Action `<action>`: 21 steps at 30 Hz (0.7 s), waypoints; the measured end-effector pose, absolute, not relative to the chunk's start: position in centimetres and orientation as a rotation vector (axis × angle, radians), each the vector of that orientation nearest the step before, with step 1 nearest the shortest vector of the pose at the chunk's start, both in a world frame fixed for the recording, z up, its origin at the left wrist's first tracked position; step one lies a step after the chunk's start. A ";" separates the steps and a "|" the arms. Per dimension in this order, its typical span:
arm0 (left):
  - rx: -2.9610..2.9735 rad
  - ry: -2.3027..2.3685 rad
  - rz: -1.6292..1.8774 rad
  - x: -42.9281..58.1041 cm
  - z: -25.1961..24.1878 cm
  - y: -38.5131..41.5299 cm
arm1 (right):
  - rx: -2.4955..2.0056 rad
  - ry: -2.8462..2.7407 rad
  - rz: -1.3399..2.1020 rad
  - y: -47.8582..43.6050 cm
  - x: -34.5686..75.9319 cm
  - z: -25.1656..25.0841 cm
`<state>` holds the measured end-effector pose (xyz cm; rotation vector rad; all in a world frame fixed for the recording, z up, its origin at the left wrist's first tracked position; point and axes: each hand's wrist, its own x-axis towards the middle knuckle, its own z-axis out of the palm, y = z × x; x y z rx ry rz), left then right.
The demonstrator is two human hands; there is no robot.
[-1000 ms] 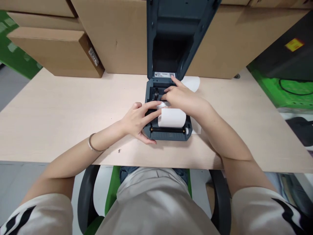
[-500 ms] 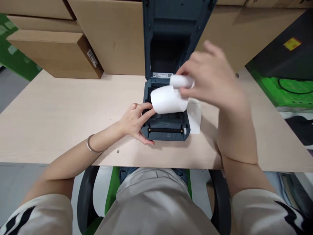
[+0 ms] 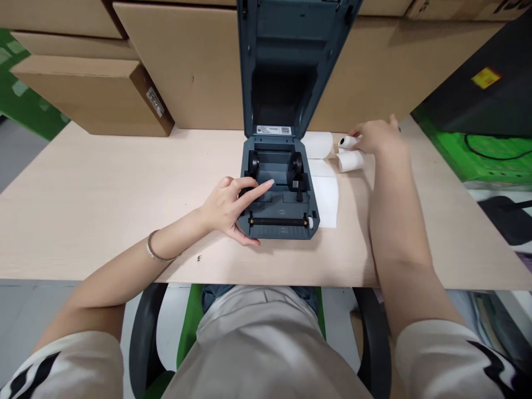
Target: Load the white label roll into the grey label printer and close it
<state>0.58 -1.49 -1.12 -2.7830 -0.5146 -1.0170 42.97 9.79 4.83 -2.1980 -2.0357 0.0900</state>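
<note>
A dark grey label printer [image 3: 282, 213] stands on the pale wooden table [image 3: 103, 188] with its lid [image 3: 291, 61] raised upright. Its paper bay holds no roll. My left hand [image 3: 233, 208] grips the printer's left front corner, thumb below and index finger stretched over the bay. My right hand [image 3: 376, 136] rests on the table to the right of the printer, fingers closed on a small white paper roll [image 3: 348, 142]. A curled loose end of white paper [image 3: 349, 161] lies just in front of that roll.
Another white roll [image 3: 318, 144] and a flat white paper sheet [image 3: 326, 199] lie beside the printer's right side. Cardboard boxes [image 3: 95, 94] line the back of the table. A black device on a green surface [image 3: 477, 100] sits at the far right.
My right hand lifted the white paper roll out of the printer's bay and carried it right, down onto the table. My left hand stayed on the printer.
</note>
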 end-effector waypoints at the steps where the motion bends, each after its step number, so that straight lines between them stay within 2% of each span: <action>1: -2.801 -0.520 -1.015 0.6 -1.1 -1.5 | -2.149 -2.041 0.113 10.2 43.2 4.0; 5: -2.822 -0.520 -1.011 0.5 -1.0 -1.6 | -2.017 -2.091 0.176 11.1 43.4 2.4; 14: -2.722 -0.436 -1.045 0.7 -0.4 -1.8 | -1.806 -2.367 0.396 8.9 38.0 5.3; 21: -2.744 -0.429 -1.068 0.8 -0.3 -1.9 | -1.845 -2.461 0.235 8.5 35.4 6.5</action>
